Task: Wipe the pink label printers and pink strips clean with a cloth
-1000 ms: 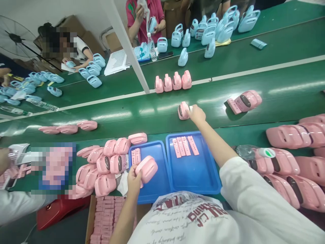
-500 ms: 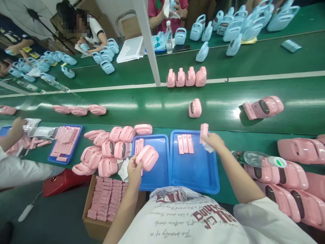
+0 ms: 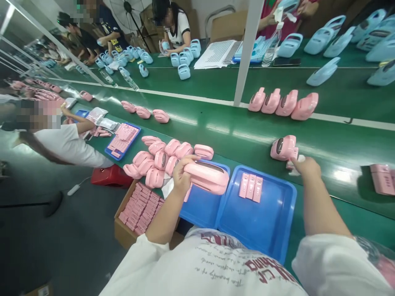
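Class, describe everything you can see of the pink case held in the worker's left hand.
The pink case is a rounded shell of glossy plastic, as it looks, with a long dark slot along its upper face. It lies roughly level, lengthwise to the right, held above the left blue tray. The left hand grips its left end, fingers curled over the top. Nothing else touches it.

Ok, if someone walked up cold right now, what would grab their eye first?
Probably the pink casing gripped in the left hand over the blue trays, with a heap of pink casings just left of it. Next, the right hand reaching onto the green belt beside a lone casing. Beyond, a row of four pink casings stands by the white post.
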Motion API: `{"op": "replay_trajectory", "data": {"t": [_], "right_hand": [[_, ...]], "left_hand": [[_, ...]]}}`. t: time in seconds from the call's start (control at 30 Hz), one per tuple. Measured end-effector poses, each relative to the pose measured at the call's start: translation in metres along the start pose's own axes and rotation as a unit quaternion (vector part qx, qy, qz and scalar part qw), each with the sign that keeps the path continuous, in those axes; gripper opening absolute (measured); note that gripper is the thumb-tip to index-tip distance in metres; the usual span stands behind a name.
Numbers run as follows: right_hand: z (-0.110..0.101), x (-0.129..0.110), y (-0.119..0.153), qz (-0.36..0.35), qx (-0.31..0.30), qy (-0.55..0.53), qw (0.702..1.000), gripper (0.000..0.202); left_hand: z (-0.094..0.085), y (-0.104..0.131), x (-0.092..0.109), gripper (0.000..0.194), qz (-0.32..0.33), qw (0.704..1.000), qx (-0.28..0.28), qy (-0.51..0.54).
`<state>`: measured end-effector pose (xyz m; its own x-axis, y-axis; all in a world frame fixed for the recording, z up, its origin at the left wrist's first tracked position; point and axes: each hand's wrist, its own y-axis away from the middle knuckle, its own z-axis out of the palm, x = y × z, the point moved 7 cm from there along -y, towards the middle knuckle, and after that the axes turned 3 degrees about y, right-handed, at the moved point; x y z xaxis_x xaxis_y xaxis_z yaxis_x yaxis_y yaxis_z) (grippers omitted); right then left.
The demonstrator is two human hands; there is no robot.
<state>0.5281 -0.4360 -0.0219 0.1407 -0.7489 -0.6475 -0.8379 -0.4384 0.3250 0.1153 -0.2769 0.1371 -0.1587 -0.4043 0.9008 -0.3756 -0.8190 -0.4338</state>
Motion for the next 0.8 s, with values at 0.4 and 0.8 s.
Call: {"op": "replay_trajectory", "data": {"t": [0.4,0.8], "right_hand": [[0.073,-0.087,0.261,0.069,-0.287,-0.565,0.77,0.044],[0.081,-0.092,0.305,0.055,-0.196,-0.686,0.698,0.054]], "left_hand": [[0.057,-0.016,0.042,0.018,-0.009,0.934,-0.172,0.313],[0.073,0.052,0.024,0.061,-0.079,0.991,-0.075,0.083]]}}
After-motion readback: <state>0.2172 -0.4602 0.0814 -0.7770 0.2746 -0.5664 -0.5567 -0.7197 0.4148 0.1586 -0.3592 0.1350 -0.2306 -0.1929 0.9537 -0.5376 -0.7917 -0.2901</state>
